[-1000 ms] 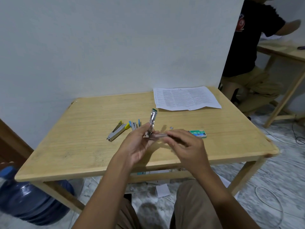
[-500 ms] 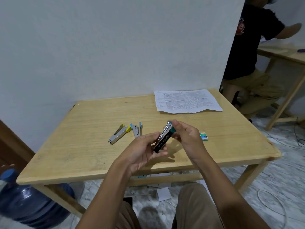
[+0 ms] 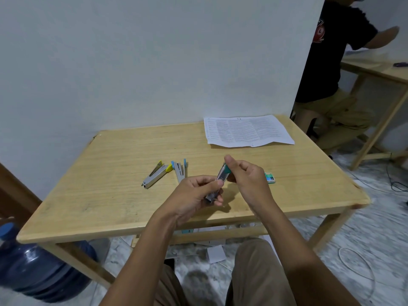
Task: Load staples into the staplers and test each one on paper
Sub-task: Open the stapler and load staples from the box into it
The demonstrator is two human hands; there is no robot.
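I hold a small teal-and-metal stapler (image 3: 221, 175) above the wooden table (image 3: 110, 195), tilted with its teal end up. My left hand (image 3: 194, 195) grips its lower end; my right hand (image 3: 247, 180) pinches the upper teal end. On the table to the left lie a yellow-ended stapler (image 3: 155, 174), opened out, and a blue-ended stapler (image 3: 180, 170), also opened. A green staple box (image 3: 269, 177) lies just right of my right hand, partly hidden. Printed paper sheets (image 3: 247, 131) rest at the far right of the table.
A white wall runs along the table's far edge. A blue water jug (image 3: 37, 266) stands on the floor at the left. Another person (image 3: 329, 69) sits at a second table (image 3: 379, 69) on the right. Paper scraps and a cable lie on the floor.
The stapler, open one second ago with its arm raised, is now folded shut. My right hand has moved from its base up to its teal end. The stapler's metal side now faces me.
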